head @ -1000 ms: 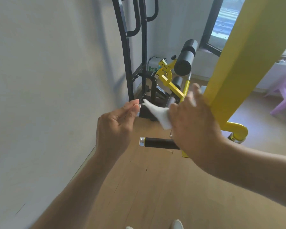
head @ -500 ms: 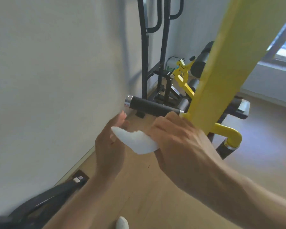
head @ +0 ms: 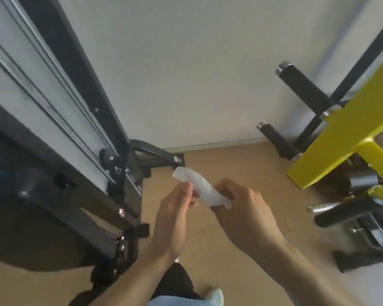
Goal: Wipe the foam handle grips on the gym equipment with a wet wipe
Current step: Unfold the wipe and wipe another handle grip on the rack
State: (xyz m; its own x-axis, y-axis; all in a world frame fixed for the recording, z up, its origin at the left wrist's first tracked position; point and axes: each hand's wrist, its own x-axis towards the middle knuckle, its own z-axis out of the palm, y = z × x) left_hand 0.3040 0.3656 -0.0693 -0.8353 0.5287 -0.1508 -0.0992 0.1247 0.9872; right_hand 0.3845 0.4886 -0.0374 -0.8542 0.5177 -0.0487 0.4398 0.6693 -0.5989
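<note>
Both hands are holding one crumpled white wet wipe (head: 205, 191) in mid-air over the tan wooden floor (head: 241, 164), near centre of view. The left hand (head: 175, 219) is pinching the wipe's left part between thumb and fingertips; the right hand (head: 245, 213) is curling its fingers around the right end.

The wipe is looking limp, thin and light. Judgement: it will drape and bunch under any pressure, may tear if stretched, and is best held as a folded pad across the finger pads.

The black foam handle grips are standing well apart, at right: an upper one (head: 305, 85) and a lower one (head: 274, 138), both projecting from the yellow steel frame (head: 341, 138) toward the white wall (head: 186, 62). Judgement: foam is soft, slightly grippy; wrapping the wipe around and sliding along should work.
</note>
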